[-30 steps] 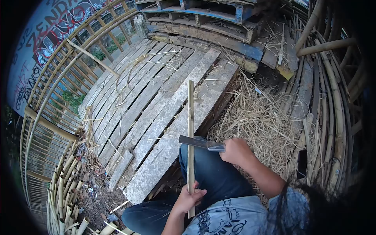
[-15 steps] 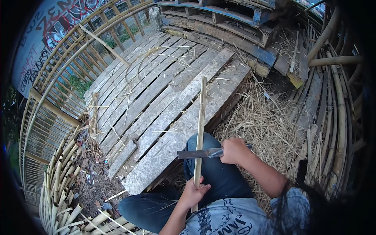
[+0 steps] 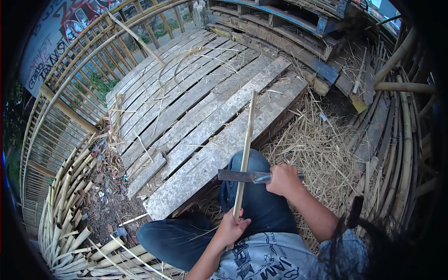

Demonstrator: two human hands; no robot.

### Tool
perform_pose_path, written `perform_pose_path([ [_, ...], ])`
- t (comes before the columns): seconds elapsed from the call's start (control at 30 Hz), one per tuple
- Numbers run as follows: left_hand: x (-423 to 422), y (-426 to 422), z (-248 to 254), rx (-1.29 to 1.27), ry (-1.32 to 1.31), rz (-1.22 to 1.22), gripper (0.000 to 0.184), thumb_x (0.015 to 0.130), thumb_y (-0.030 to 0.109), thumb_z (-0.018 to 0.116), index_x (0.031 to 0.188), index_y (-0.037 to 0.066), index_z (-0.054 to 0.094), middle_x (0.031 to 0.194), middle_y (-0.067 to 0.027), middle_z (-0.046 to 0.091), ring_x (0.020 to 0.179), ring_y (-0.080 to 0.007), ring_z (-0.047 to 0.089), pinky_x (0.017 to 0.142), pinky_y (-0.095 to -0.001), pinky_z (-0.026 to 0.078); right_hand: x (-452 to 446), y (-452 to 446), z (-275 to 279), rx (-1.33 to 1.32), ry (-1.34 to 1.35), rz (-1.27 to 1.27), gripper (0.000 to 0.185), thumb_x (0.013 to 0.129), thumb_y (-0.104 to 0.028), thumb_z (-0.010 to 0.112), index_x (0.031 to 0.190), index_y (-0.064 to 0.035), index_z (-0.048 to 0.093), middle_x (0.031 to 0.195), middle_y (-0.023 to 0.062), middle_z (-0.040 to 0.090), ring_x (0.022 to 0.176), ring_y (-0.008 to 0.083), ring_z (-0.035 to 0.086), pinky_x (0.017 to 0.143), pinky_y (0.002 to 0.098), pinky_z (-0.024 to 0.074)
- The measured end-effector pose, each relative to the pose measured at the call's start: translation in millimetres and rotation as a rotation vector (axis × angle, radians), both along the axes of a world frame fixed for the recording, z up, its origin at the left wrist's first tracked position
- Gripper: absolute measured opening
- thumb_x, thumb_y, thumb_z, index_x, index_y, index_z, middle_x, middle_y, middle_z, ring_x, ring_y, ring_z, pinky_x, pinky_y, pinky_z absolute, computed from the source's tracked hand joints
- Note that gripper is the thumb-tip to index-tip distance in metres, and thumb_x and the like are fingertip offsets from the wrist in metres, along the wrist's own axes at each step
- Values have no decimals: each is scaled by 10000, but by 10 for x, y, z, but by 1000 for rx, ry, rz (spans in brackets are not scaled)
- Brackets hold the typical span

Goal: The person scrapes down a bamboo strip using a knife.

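Note:
My left hand (image 3: 232, 227) is closed round the lower end of a long pale bamboo strip (image 3: 248, 135), which points up and away from my lap. My right hand (image 3: 284, 180) grips the handle of a wide-bladed knife (image 3: 235, 176). The blade lies across the strip, above my bent knee, and its tip extends to the left of the strip. Whether the edge bites into the bamboo cannot be made out.
A slatted wooden pallet (image 3: 196, 140) lies ahead, with stacked pallets (image 3: 280, 39) behind. Shavings (image 3: 322, 158) cover the ground at right, beside long bamboo poles (image 3: 407, 135). Cut bamboo (image 3: 70, 219) is piled at lower left, near a bamboo fence (image 3: 70, 112).
The view has shifted, so the pallet sits further right. The strip leans more to the right. The knife has moved down the strip, closer to my left hand, then slightly back up.

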State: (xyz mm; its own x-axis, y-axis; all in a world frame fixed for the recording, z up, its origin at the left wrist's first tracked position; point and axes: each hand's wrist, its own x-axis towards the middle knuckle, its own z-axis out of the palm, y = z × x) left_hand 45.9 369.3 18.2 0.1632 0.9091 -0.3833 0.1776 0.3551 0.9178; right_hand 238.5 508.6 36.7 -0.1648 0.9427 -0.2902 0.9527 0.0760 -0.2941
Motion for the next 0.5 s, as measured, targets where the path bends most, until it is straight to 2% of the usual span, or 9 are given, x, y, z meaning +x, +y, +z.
perform_pose_path([
  [0.03,-4,-45,29,-7,-6,0,271,837,10,666,874,66,403,629,58,372,563,-23,348,509,-202,336,6,14,-14,-30,25,-83,244,664,-233,624,758,-19,691,749,223,666,763,382,672,731,461,532],
  [0.1,-47,-187,111,-122,-136,15,266,838,-10,662,888,57,409,628,68,359,559,-15,338,505,-195,318,46,10,-55,-3,6,-52,246,674,-235,618,758,-15,690,752,227,665,766,390,669,736,466,530],
  [0.17,-98,-303,53,-156,-157,27,256,839,-27,654,909,47,419,629,72,349,559,-11,340,502,-192,303,61,21,-90,18,-9,-7,248,685,-236,613,758,-11,689,755,231,664,770,397,667,740,470,528],
  [0.27,-157,-451,121,-194,-210,42,245,841,-30,644,914,47,422,628,67,349,562,-12,336,505,-192,306,54,30,-59,38,9,-82,252,709,-245,603,766,-17,693,765,238,664,767,414,658,759,482,518],
  [0.4,-324,-460,247,-140,-117,-15,237,847,-44,616,898,54,406,629,56,352,563,-22,336,510,-195,310,18,6,-37,21,-19,-71,253,708,-247,605,769,-18,693,764,237,663,771,412,658,759,478,516],
  [0.43,-378,-433,296,-201,-76,-34,246,847,-50,614,893,61,400,629,57,352,567,-22,336,508,-199,311,13,-8,-42,34,-19,-67,253,706,-247,606,770,-18,693,762,237,662,773,410,658,757,476,516],
  [0.5,-485,-507,260,-287,-179,-20,244,844,-67,601,900,66,404,636,61,343,577,-18,331,514,-195,325,-26,-17,-42,47,-4,-67,254,705,-247,606,772,-18,693,760,237,662,774,409,659,755,473,516],
])
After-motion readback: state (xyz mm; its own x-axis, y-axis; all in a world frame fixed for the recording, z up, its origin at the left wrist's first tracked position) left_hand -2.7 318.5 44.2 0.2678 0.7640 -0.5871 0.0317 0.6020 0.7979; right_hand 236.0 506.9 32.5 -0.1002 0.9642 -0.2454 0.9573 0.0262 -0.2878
